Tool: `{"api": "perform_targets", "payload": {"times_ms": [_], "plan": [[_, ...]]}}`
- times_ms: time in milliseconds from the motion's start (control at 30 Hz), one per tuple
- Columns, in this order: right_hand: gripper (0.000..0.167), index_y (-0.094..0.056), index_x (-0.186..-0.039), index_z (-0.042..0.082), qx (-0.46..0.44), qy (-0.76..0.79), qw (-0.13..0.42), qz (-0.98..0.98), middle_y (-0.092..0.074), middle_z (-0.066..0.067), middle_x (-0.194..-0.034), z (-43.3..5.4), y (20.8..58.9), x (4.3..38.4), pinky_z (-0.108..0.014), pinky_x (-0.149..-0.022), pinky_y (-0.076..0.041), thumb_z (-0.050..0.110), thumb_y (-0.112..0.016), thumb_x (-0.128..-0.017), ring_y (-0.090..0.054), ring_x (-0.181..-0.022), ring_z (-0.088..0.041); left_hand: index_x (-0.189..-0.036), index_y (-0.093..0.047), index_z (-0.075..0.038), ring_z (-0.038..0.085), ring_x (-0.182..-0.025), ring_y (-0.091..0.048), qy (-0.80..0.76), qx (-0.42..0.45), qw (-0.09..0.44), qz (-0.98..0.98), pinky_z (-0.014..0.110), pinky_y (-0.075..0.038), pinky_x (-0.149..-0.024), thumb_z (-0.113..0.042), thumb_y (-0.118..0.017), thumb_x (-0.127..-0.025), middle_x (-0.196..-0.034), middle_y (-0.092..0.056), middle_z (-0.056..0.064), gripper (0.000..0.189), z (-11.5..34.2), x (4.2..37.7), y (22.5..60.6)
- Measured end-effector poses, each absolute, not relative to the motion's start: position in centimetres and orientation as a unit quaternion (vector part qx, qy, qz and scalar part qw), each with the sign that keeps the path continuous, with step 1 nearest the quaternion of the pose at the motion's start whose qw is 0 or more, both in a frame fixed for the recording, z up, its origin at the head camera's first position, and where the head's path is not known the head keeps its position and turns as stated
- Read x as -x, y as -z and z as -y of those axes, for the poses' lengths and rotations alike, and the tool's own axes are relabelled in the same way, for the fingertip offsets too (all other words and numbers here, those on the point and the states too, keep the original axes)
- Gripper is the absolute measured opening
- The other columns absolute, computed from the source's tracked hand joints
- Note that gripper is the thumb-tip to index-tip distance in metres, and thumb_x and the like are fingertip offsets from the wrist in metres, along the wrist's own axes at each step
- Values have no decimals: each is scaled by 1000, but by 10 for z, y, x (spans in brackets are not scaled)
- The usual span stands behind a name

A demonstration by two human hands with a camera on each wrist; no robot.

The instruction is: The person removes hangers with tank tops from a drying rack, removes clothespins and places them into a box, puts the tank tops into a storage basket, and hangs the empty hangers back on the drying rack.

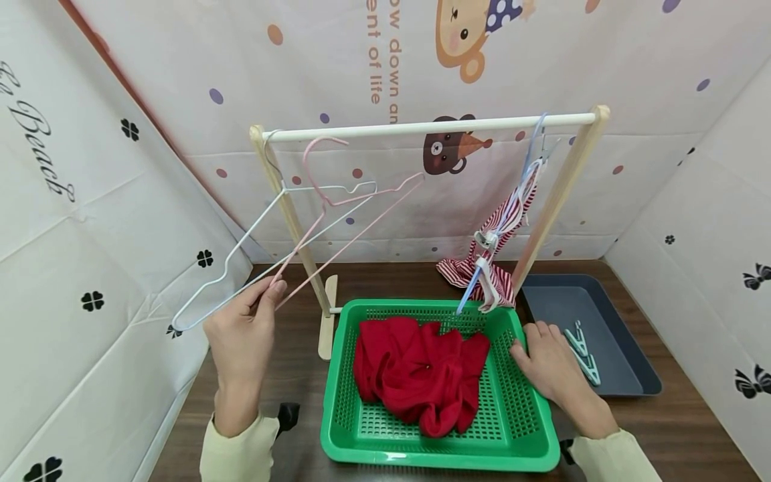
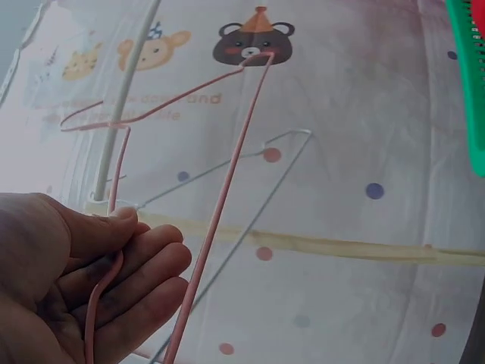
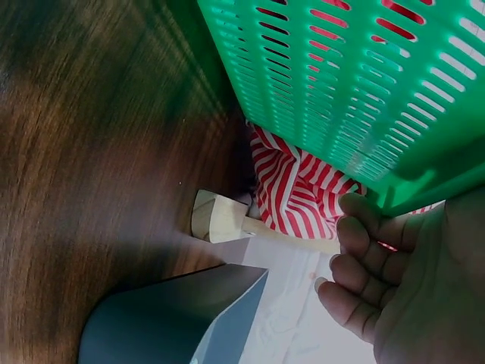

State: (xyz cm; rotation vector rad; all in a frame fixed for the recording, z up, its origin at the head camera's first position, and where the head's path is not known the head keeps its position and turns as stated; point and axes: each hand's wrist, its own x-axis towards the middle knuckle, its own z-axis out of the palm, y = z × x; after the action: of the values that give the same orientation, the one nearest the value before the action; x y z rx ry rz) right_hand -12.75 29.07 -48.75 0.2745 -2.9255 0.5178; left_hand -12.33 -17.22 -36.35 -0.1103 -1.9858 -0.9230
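Observation:
My left hand (image 1: 243, 335) pinches a pink wire hanger (image 1: 310, 234) between thumb and fingers at one lower shoulder. Its hook rises just in front of the white rod (image 1: 421, 127). Behind it a white hanger (image 1: 253, 224) hangs at the rod's left end. My right hand (image 1: 551, 361) rests on the right rim of a green basket (image 1: 442, 458), thumb at the rim and loosely bent fingers outside. Inside the basket lies a crumpled red cloth (image 1: 415, 375). A red-and-white striped garment (image 3: 295, 186) hangs at the rod's right on a blue hanger (image 1: 466, 294) with white clips (image 1: 484, 239).
A wooden stand (image 1: 560, 194) carries the rod behind the basket. To the right, a dark grey tray (image 1: 638, 365) holds light green clothespins (image 1: 581, 348). Printed cloth walls (image 1: 693, 214) enclose the dark wooden table (image 1: 295, 395).

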Motion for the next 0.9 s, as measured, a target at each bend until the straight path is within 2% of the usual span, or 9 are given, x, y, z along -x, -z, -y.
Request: {"api": "perform_targets", "payload": {"times_ms": [167, 300, 467, 733, 900], "plan": [[23, -59, -101, -4, -90, -182, 77, 976, -52, -11, -90, -291, 488, 128, -47, -77, -38, 18, -54, -105, -46, -86, -33, -103, -84, 1, -4, -75, -68, 369, 35, 453, 810, 3, -44, -65, -7, -83, -95, -89, -80, 12, 12, 171, 126, 355], [23, -58, -101, -4, -89, -189, 73, 975, -52, -11, -90, -291, 489, 128, -46, -76, -37, 18, -54, -105, -45, -85, -32, -103, -84, 1, 2, -69, -68, 371, 22, 440, 817, 4, -42, -61, -9, -81, -97, -87, -80, 11, 12, 170, 130, 347], [23, -59, -103, -5, -90, -194, 69, 975, -52, -11, -91, -292, 489, 128, -45, -76, -36, 18, -53, -106, -44, -84, -30, -102, -84, 2, 5, -70, -68, 385, 13, 426, 819, 3, -43, -61, -7, -81, -97, -87, -80, 12, 11, 170, 136, 341], [24, -61, -104, -5, -87, -199, 71, 973, -53, -10, -90, -292, 491, 128, -45, -75, -37, 18, -54, -106, -45, -84, -29, -98, -84, 3, -8, -63, -58, 390, 6, 412, 823, 6, -39, -56, -5, -81, -96, -83, -79, 13, 9, 169, 142, 341], [24, -61, -102, -4, -85, -203, 67, 973, -53, -9, -90, -292, 490, 128, -45, -77, -37, 19, -54, -106, -45, -84, -29, -98, -84, 2, -6, -62, -59, 383, 1, 402, 832, 6, -39, -55, -5, -81, -95, -83, -79, 12, 8, 168, 143, 340]]}}
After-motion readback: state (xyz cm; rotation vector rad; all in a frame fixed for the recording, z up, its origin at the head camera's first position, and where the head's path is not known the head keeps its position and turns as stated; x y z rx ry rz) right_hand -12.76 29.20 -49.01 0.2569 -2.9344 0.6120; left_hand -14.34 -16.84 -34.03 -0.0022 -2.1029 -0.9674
